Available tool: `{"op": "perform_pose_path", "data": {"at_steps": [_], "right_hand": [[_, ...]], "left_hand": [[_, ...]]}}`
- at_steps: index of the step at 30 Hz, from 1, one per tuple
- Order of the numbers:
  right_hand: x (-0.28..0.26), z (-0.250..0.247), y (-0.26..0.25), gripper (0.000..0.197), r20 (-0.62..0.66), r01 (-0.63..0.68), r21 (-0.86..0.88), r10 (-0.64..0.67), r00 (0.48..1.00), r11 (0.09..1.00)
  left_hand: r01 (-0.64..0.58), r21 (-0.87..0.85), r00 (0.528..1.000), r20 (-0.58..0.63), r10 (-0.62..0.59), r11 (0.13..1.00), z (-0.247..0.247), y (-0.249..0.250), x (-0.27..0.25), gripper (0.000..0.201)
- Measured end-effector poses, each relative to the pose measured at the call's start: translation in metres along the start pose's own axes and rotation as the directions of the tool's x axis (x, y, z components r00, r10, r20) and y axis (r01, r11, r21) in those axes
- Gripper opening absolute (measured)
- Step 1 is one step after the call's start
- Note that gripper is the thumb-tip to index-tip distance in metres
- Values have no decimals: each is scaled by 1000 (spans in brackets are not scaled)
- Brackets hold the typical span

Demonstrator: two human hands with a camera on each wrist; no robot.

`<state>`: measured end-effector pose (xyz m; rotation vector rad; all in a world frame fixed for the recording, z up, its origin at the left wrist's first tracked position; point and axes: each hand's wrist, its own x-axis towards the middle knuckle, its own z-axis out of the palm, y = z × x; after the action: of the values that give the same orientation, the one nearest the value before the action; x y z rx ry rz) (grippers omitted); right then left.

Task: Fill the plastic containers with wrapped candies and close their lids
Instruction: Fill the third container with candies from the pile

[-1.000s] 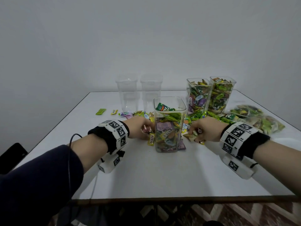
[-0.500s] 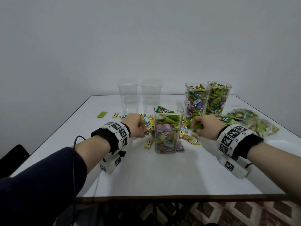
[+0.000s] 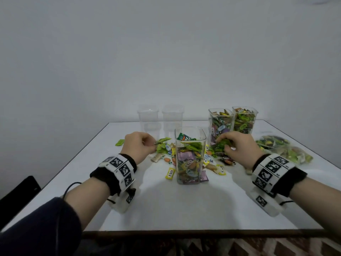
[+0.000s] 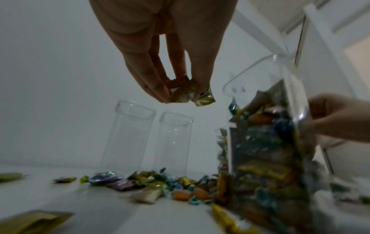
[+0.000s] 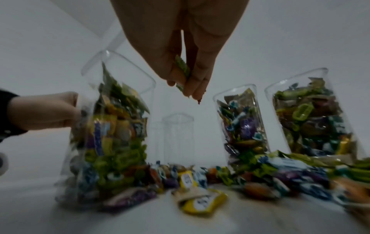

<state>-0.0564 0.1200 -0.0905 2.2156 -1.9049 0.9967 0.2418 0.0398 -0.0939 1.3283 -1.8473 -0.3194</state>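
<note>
1. Left hand point(image 3: 139, 145): raised off the white table point(image 3: 166, 206), fingertips pinched round a few wrapped candies point(image 3: 163, 140); the left wrist view shows two gold-toned wrappers held between thumb and fingers point(image 4: 158, 88).
2. Right hand point(image 3: 238, 146): also raised, fingers closed round a bunch of green-wrapped candies point(image 3: 221, 144); in the right wrist view a green wrapper point(image 5: 182, 68) shows between thumb and fingers.
3. Centre container point(image 3: 190, 156): clear plastic, upright, no lid on it, standing between the two hands and just inboard of each; filled with mixed candies to a little below its rim.
4. Loose candies point(image 3: 214, 163): scattered on the table beneath and just ahead of both hands, round the base of the centre container; a yellow wrapper point(image 3: 170, 173) lies on the near left side of that base.
5. Two empty containers point(image 3: 160, 119): clear, upright, side by side, beyond the left hand.
6. Two filled containers point(image 3: 233, 120): upright, side by side, beyond the right hand, packed to the top, without lids.
7. Bagged candies point(image 3: 284, 149): clear packets lying on the table to the outer side of the right hand.
</note>
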Motion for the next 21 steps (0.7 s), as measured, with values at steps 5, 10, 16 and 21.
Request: {"op": "perform_pose_path", "data": {"at_steps": [5, 10, 16, 21], "right_hand": [[-3, -7, -19, 30, -137, 83, 66, -74, 988, 994], [0, -11, -40, 32, -219, 79, 138, -47, 974, 987], [10, -21, -58, 34, -280, 122, 246, -50, 959, 961], [14, -28, -71, 34, -323, 179, 311, -73, 944, 933]], "left_hand": [[-58, -150, 988, -150, 35, 987, -11, 22, -7, 11], [-172, -228, 977, -165, 136, 958, -16, 56, -5, 12], [-297, -94, 952, 49, 302, 950, -10, 87, 3, 18], [-282, -136, 955, 57, 292, 950, -5, 102, 11, 20]]}}
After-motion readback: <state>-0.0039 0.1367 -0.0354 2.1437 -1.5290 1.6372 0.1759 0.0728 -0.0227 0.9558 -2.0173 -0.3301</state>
